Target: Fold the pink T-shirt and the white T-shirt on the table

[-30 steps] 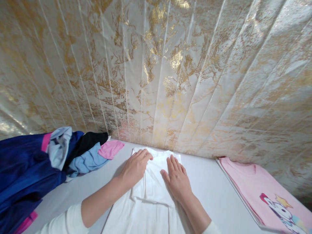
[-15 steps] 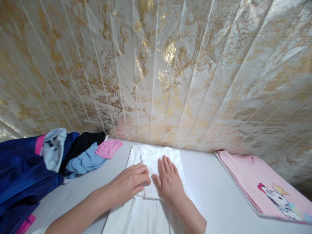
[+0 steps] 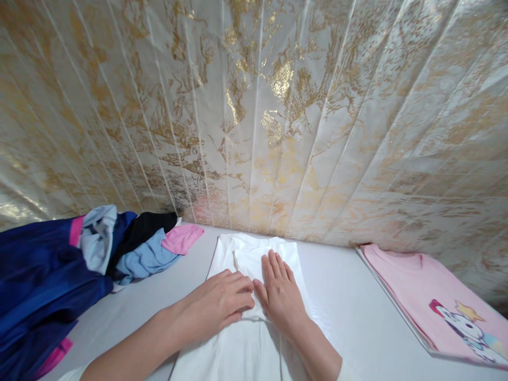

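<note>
A white garment [image 3: 254, 336], folded lengthwise with a smaller folded layer on its upper part, lies on the white surface in front of me. My right hand [image 3: 280, 291] rests palm down on that upper layer, its fingers stretched forward. Beside it, my left hand [image 3: 228, 299] lies across the cloth with bent fingers, the fingertips close to my right thumb. Between the left thumb and the fingers a small gap shows, and no cloth is visibly gripped. The hands cover part of the fold.
Loose clothes lie heaped at the left: a dark blue garment [image 3: 39, 275], a light blue cloth [image 3: 146, 259] and a pink cloth [image 3: 183, 239]. A folded pink shirt [image 3: 413, 291] with a cartoon print lies at the right. A gold-patterned curtain [image 3: 254, 132] hangs behind.
My left hand has slid slightly right over the white garment, nearer to my right thumb. My right hand stays on the cloth. The whole view has shifted a little.
</note>
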A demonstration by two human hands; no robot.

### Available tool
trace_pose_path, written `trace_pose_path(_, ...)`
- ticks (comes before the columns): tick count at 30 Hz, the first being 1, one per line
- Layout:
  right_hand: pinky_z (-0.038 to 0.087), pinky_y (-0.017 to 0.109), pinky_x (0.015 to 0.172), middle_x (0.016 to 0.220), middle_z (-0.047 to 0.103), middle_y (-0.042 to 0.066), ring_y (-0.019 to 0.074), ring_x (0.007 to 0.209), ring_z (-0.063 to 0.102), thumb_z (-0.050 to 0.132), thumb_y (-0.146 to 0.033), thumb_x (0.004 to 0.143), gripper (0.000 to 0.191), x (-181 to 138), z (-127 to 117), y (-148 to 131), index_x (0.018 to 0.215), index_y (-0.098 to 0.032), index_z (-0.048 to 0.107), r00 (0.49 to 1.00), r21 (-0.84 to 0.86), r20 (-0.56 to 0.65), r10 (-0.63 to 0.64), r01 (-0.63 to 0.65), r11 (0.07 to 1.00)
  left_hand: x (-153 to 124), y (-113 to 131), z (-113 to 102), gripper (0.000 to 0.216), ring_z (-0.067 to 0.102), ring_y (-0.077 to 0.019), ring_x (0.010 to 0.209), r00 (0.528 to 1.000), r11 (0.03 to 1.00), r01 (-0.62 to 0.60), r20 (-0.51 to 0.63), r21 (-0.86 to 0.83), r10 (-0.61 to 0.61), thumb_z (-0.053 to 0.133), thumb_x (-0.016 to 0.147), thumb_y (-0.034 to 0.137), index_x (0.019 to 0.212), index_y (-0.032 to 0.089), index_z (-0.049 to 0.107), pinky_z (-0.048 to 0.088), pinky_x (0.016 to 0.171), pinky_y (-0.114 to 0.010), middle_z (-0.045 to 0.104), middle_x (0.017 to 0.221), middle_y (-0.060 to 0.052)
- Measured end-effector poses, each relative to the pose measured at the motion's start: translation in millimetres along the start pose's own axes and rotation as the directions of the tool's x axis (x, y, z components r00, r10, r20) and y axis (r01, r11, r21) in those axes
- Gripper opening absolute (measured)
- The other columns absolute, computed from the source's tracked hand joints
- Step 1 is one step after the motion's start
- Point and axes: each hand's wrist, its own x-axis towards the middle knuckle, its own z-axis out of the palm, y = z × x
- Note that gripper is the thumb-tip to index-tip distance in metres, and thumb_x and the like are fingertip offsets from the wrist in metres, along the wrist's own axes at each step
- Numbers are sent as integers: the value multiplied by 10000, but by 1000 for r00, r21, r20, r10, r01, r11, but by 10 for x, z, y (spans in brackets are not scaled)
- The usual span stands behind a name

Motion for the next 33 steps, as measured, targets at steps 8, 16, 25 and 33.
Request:
trace_pose_path(8, 244, 433, 1142, 1534, 240, 180, 285, 1430, 236, 357, -449, 975, 612, 9, -31, -8, 1441, -52, 379, 999, -21, 41, 3, -2, 1000, 27, -99, 38, 125, 589, -147, 871, 997, 999, -33, -67, -30, 31, 542, 950, 128, 922, 215, 627, 361, 768, -276, 647, 931, 7)
trace_pose_path(16, 249, 433, 1140, 1535, 225, 179, 292, 1431, 222, 369, -447, 974, 604, -7, -61, -47, 1450, -75, 372, 998, -11, 63, 16, -15, 1000, 25, -81, 14, 58, 579, -154, 877, 999, 999, -43, -27, 29, 44, 633, 900, 153, 882, 207, 627, 357, 761, -284, 636, 938, 9)
trace_pose_path(25, 269, 447, 1126, 1527, 253, 193, 308, 1426, 233, 369, -442, 977, 589, -9, -48, -66, 1447, -88, 384, 998, -44, 61, 3, -1, 999, 6, -99, 87, 43, 573, -169, 881, 994, 992, -84, -62, 91, 90, 628, 904, 188, 874, 210, 607, 365, 763, -306, 627, 919, 8)
trace_pose_path(33, 262, 433, 1132, 1531, 257, 181, 288, 1429, 233, 340, -448, 986, 580, -16, 4, -24, 1444, -96, 391, 999, -33, 40, -9, 10, 999, 45, -24, 98, 169, 550, -185, 853, 978, 982, -109, -160, 155, 133, 459, 954, 91, 853, 171, 568, 406, 779, -313, 615, 887, -35)
